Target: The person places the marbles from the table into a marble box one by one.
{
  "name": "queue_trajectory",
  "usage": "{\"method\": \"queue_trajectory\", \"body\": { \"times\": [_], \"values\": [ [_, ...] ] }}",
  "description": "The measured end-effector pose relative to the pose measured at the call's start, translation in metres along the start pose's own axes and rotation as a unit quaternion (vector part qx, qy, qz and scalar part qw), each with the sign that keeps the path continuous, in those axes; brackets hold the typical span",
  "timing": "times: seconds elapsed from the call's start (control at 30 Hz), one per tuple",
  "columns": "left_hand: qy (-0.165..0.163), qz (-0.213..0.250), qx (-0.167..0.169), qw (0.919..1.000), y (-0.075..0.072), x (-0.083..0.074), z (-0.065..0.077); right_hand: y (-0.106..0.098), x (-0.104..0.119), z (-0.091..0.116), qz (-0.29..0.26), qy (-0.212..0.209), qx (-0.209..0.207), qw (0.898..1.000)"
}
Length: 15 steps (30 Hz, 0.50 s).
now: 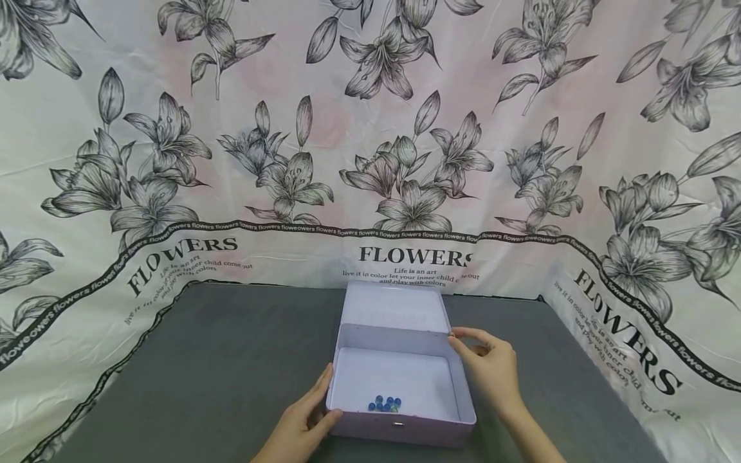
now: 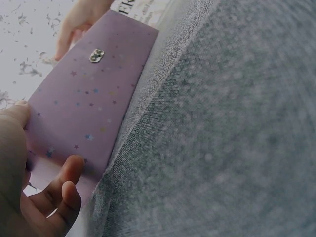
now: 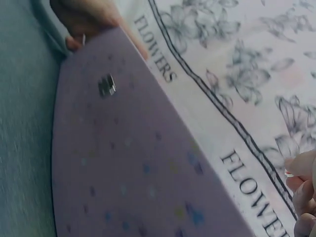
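A lilac box (image 1: 399, 427) with small stars and a metal clasp (image 2: 97, 56) on its front stands with its lid (image 1: 395, 308) folded back. Several blue marbles (image 1: 387, 406) and a greenish one lie inside, near the front wall. My left hand (image 1: 301, 418) holds the box at its front left corner, thumb at the front and fingers along the left side. The right hand (image 1: 492, 363) is over the box's back right, thumb and forefinger together by the lid's lower corner. A tiny whitish-and-red thing (image 3: 289, 173) shows between these fingertips; I cannot tell its kind.
The box stands on a dark grey cloth-covered table (image 1: 243, 360). White fabric (image 1: 301, 257) with black lily drawings and "FLOWERS" lettering hangs behind it and along both sides, meeting the table right behind the lid.
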State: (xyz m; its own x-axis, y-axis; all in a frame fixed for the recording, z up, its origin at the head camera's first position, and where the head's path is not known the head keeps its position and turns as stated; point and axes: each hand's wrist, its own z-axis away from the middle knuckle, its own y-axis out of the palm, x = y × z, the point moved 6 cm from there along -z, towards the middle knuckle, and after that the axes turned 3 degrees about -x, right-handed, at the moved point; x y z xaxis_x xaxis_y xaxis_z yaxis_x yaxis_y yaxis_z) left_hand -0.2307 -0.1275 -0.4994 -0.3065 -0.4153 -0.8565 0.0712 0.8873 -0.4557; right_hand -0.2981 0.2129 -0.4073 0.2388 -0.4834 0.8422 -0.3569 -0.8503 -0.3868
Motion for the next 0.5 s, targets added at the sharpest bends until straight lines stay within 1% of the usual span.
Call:
{"method": "queue_trajectory", "body": {
  "times": [0.17,0.27,0.33,0.5],
  "values": [
    [0.002,0.001,-0.003,1.0,-0.002,0.0,0.0,0.02,0.014,0.004,-0.032,-0.016,0.017,0.999],
    [0.003,0.002,-0.002,1.0,-0.002,-0.001,0.0,0.033,0.02,0.004,-0.042,-0.026,0.032,0.998],
    [0.002,0.003,-0.002,1.0,-0.002,0.0,0.0,0.041,0.023,0.004,-0.047,-0.031,0.044,0.997],
    [-0.003,0.007,0.0,1.0,-0.001,-0.001,0.0,0.061,0.03,0.004,-0.038,-0.041,0.069,0.996]
  ]
}}
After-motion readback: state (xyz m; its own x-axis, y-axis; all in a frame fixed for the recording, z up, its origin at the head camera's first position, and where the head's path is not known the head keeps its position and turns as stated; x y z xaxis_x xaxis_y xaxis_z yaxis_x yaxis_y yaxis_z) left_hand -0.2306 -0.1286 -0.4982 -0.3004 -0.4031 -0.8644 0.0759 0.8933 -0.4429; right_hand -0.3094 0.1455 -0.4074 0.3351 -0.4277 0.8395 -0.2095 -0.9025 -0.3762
